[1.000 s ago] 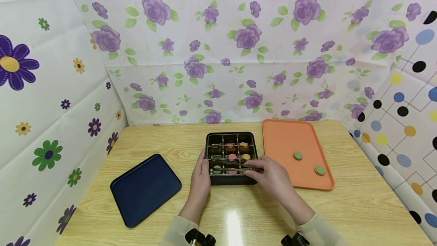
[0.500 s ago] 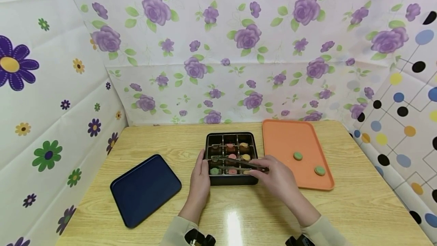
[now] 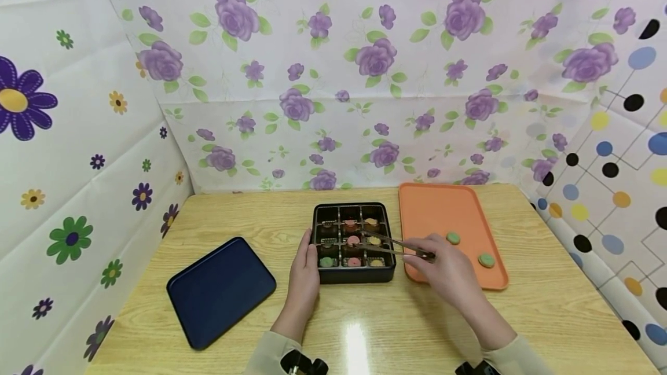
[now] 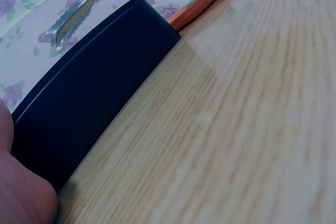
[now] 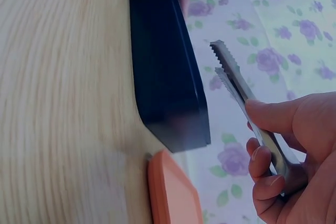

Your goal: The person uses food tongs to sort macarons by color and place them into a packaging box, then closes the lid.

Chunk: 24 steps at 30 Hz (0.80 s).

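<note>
Holds metal tongs (image 5: pixel 235 74) in the right hand (image 3: pixel 450 271), with the thumb laid on one arm and the fingers curled around the other, gripping the tool near its hinged end. Points the tongs leftward over the black box (image 3: pixel 356 275), with the serrated tips spread apart and raised above the rim, over the middle of the box. Rests the left hand (image 3: pixel 304 274) against the left wall of the box, with the fingers lying fairly straight along it and the thumb nearest the viewer.

Sits near the middle of the wood-grain tabletop (image 3: pixel 260 207), in the case of the box, and divides inside into three rows of three compartments. Contains in the near row a green macaron (image 3: pixel 326 262) at left, a pink macaron (image 3: pixel 354 262) in the centre and a yellow macaron (image 3: pixel 376 263) at right. Repeats pink and yellow in the centre and right compartments of the middle and far rows.

Lies just right of the box, in the case of the orange tray (image 3: pixel 443 207), and carries two green macarons (image 3: pixel 487 260), set apart from each other towards its near right part. Lies left of the box and well apart from it, in the case of the dark blue tray (image 3: pixel 221 294), turned at a slant.

Backs onto a white cloth with purple roses (image 3: pixel 333 68) at the far side.
</note>
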Each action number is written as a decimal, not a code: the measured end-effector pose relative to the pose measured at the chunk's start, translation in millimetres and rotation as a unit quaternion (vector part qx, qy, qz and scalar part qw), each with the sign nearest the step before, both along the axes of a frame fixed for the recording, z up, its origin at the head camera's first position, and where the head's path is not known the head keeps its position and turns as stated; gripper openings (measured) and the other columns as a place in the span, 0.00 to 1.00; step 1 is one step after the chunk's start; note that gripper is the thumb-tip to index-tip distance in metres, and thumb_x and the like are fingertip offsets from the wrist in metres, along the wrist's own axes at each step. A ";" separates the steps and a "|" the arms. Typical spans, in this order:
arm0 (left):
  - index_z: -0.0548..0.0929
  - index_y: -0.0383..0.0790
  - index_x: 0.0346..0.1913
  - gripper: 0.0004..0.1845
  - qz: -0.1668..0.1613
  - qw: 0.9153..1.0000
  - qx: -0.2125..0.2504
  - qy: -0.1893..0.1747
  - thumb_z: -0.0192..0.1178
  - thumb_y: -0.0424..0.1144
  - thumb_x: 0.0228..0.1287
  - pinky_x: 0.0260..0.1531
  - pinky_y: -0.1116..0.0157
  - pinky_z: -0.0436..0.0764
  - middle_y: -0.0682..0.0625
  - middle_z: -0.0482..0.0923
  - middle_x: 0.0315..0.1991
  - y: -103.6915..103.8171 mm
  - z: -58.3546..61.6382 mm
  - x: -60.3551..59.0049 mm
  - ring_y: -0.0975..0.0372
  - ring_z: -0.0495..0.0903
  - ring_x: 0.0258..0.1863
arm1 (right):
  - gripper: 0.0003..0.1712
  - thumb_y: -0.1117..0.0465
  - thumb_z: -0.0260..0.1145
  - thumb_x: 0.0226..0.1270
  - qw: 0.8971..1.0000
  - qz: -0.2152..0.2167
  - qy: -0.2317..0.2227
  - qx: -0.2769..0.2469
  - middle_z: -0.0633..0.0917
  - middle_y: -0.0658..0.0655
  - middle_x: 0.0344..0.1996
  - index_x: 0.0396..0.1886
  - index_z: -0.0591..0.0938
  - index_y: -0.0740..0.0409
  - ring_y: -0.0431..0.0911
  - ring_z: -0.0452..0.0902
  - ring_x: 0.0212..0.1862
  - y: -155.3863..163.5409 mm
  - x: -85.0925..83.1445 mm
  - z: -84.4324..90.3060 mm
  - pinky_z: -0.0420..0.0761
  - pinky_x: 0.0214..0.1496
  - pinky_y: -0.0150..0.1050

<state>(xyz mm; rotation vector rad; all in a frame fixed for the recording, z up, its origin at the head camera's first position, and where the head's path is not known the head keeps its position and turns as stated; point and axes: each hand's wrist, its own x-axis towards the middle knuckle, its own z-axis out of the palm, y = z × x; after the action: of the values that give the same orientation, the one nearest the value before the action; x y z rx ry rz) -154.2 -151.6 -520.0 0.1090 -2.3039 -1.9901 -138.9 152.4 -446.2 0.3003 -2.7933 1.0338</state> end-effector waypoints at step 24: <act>0.53 0.53 0.92 0.31 -0.001 1.000 -0.002 -0.008 0.39 0.51 0.96 0.83 0.36 0.53 0.50 0.50 0.90 -0.2 -0.3 -0.3 0.45 0.48 0.88 | 0.24 0.46 0.76 0.79 0.999 -0.050 0.019 0.006 0.88 0.54 0.49 0.69 0.90 0.48 0.48 0.84 0.44 75.7 11.3 4.5 0.79 0.37 0.44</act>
<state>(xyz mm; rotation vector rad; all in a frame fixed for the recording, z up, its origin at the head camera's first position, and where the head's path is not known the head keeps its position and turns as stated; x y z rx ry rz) -154.5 -151.8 -520.3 0.1233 -2.3190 -1.9932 -127.6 228.1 -441.7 0.1760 -2.7515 0.9783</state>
